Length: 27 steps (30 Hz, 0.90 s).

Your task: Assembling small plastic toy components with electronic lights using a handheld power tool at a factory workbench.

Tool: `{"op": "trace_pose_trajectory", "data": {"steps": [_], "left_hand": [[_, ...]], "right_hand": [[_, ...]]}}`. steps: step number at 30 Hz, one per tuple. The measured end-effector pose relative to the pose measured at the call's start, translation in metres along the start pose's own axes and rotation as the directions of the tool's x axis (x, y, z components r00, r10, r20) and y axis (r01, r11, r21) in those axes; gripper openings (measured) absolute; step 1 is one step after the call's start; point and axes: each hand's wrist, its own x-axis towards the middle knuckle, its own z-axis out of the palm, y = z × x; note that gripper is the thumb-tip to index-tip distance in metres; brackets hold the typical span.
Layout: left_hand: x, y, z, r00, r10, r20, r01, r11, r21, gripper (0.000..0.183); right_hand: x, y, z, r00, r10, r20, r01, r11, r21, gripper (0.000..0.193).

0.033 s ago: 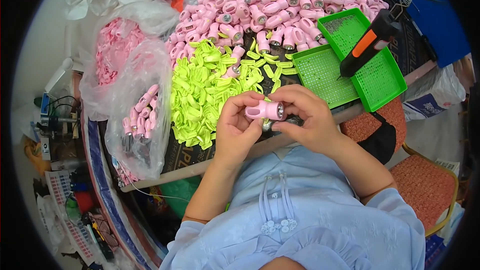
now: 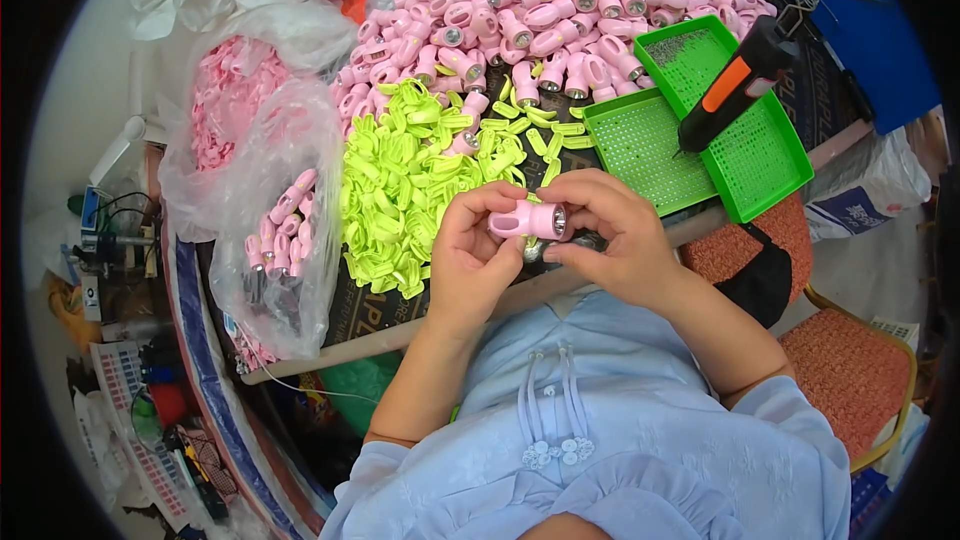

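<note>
A small pink flashlight (image 2: 527,221) lies sideways between my two hands above the table's near edge, its clear lens end to the right. My left hand (image 2: 478,252) grips the handle end with thumb and fingers. Around the lens end close the fingers of my right hand (image 2: 616,237). Under the flashlight shows something shiny, partly hidden by my fingers. Just left of my hands is a heap of yellow-green plastic clip-like pieces (image 2: 400,195). Behind it spreads a large pile of pink flashlights (image 2: 545,15).
Two green trays (image 2: 640,145) overlap at the right, one with small metal bits. A black-and-orange electric screwdriver (image 2: 735,85) hangs over them from a spring. Clear bags (image 2: 330,210) with pink parts lie at the left. An orange-red chair (image 2: 850,370) stands at the right.
</note>
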Motion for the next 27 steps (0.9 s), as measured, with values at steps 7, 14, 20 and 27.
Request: {"op": "trace_pose_trajectory", "data": {"steps": [7, 14, 20, 27], "left_hand": [[-0.003, -0.003, 0.0, 1.0, 0.022, -0.003, -0.021, 1.0, 0.023, 0.04], [-0.004, 0.008, 0.0, 0.951, 0.213, 0.223, -0.307, 0.583, 0.753, 0.04], [-0.01, -0.009, -0.02, 0.965, -0.157, -0.21, 0.17, 0.985, 0.042, 0.041], [-0.001, 0.018, -0.026, 0.994, -0.052, 0.1, 0.105, 0.739, -0.665, 0.049]], "right_hand": [[-0.006, 0.004, 0.0, 1.0, 0.009, -0.011, -0.009, 1.0, 0.023, 0.045], [-0.011, 0.008, 0.012, 0.996, 0.067, -0.066, -0.075, 0.988, -0.132, 0.039], [0.016, 0.002, -0.025, 0.988, 0.055, -0.145, -0.081, 0.98, -0.183, 0.032], [0.03, -0.015, -0.029, 0.992, -0.012, -0.124, -0.024, 0.958, -0.287, 0.024]]}}
